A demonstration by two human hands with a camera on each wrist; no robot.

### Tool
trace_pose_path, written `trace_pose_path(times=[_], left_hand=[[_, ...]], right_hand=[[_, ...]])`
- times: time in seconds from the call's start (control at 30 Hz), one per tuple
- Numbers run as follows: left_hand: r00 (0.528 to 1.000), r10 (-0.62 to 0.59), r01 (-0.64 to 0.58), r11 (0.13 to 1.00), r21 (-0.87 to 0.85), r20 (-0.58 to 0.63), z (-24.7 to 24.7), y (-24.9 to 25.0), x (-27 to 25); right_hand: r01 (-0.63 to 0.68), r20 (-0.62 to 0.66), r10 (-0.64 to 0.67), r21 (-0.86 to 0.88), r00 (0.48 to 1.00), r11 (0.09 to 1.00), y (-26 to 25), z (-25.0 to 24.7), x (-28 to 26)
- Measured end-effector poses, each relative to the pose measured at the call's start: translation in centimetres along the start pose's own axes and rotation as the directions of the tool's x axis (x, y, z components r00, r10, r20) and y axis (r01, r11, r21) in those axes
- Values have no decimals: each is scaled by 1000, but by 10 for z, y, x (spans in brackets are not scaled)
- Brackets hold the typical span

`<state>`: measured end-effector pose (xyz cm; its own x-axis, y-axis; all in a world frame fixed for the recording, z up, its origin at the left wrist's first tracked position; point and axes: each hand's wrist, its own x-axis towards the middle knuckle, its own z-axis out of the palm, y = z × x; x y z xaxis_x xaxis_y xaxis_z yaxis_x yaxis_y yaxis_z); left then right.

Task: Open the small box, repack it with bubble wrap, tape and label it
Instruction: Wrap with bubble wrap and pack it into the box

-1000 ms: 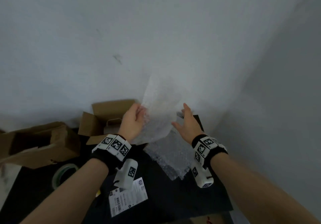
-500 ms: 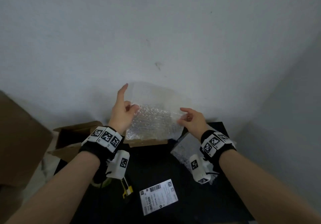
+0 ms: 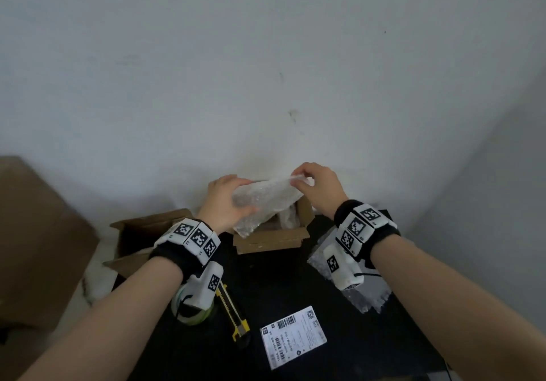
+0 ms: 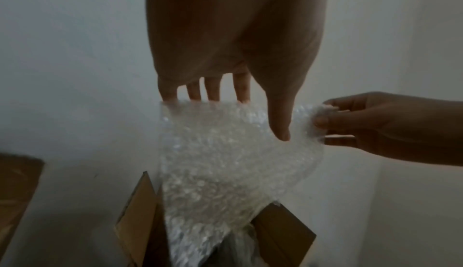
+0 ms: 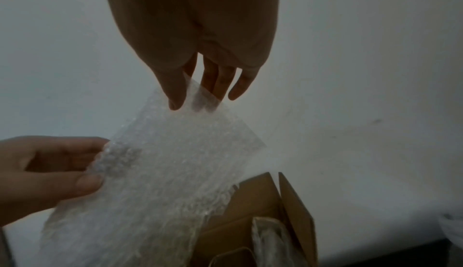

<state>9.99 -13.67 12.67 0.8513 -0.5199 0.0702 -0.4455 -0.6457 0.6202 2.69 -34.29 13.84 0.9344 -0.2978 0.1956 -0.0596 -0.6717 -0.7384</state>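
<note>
A small brown cardboard box (image 3: 270,241) stands open at the back of the black table (image 3: 295,286), against the wall. I hold a sheet of bubble wrap (image 3: 266,200) (image 4: 225,162) (image 5: 162,172) above it, its lower end dipping into the box. My left hand (image 3: 227,203) (image 4: 225,101) grips the sheet's left side, thumb on top. My right hand (image 3: 313,185) (image 5: 195,97) pinches its upper right corner between thumb and fingers. Some clear wrapping lies inside the box (image 5: 270,237).
Another bubble wrap sheet (image 3: 363,292) lies under my right wrist. A white shipping label (image 3: 292,336), a yellow utility knife (image 3: 233,312) and a tape roll (image 3: 192,312) lie near the table's front. A second open box (image 3: 139,238) and a large carton (image 3: 38,241) stand at the left.
Both hands have lowered the bubble wrap from in front of the wall down to the small box; its lower end now enters the box. The right hand has shifted to the top corner.
</note>
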Motion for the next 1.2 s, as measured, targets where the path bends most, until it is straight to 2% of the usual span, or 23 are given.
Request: trace_pose_path(times=[0.1,0.2,0.27,0.33,0.4,0.47,0.57,0.67,0.73,0.83,1.0,1.1,1.2], left_hand=[[1000,25,-27,992,-126,-17,2,2,6],[999,17,-27,976,-214,-49,-2,-1,13],[999,-28,18,932,-362,-21,-7,-4,14],[995,-94,92,837,-539,23,-12,-7,12],[988,-144,149,747,-648,62,-15,-11,9],[981,-170,185,693,-696,91,-16,-15,6],[973,-189,222,632,-743,130,-17,-17,2],[960,-177,278,534,-798,215,-18,-20,-2],[952,-159,308,475,-824,263,-20,-22,-3],[953,-159,304,481,-822,260,-22,-24,-5],[941,-170,338,504,-795,292,-27,-37,-9],[935,-195,353,576,-737,295,-28,-44,-11],[942,-196,335,581,-742,272,-28,-50,-12]], right_hand=[[19,10,-19,16,1000,1000,-18,3,1],[8,-33,-7,27,999,1000,-25,4,3],[-72,-49,75,55,996,996,-23,7,1],[-181,-32,189,158,982,971,-17,16,-4],[-269,8,278,277,961,922,-9,25,-11],[-351,106,336,366,936,862,0,32,-16],[-397,267,308,417,913,817,2,40,-23],[-396,306,285,413,908,820,-3,46,-27],[-433,357,285,455,889,778,-7,47,-27],[-473,408,273,548,871,690,-8,50,-26],[-447,323,312,574,894,686,-5,54,-25],[-441,323,302,591,897,676,-4,54,-24],[-433,329,284,620,901,655,-2,54,-24]])
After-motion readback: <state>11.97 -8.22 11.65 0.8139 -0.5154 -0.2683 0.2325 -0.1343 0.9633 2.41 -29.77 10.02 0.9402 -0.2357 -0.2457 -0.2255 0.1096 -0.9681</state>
